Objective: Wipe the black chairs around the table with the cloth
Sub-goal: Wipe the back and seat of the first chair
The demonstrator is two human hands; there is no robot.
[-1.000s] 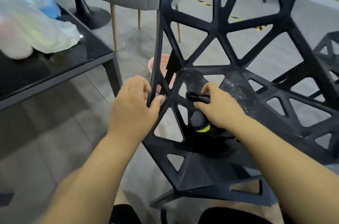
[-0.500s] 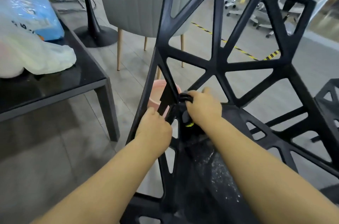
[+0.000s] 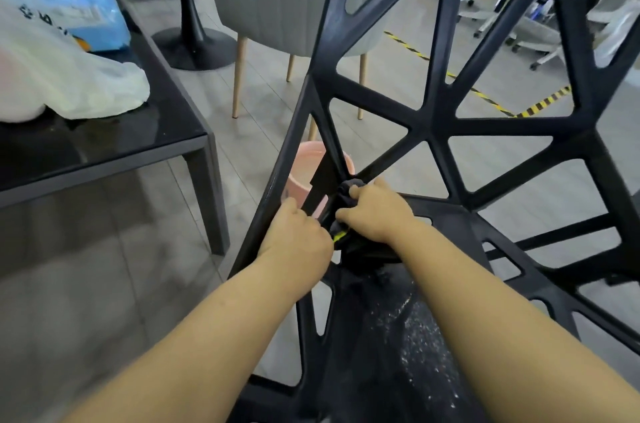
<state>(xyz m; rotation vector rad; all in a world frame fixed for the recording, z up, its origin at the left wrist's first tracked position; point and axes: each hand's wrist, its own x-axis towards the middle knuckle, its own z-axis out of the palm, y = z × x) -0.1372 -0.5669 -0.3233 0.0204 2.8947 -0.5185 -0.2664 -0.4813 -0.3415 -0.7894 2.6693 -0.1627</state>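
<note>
Just then the right hand (image 3: 375,213) clenched the dark bunched cloth (image 3: 347,195) against the black lattice plastic chair (image 3: 436,126) where a strut rose up and away, while the left hand (image 3: 298,239) gripped the chair's left edge bar just beside it.

A black chair (image 3: 429,124) with an open lattice of triangular cut-outs is seen close up, its seat speckled with pale dust. A dark cloth (image 3: 348,195) with a yellow-green edge is bunched at the corner where backrest and seat meet.
</note>
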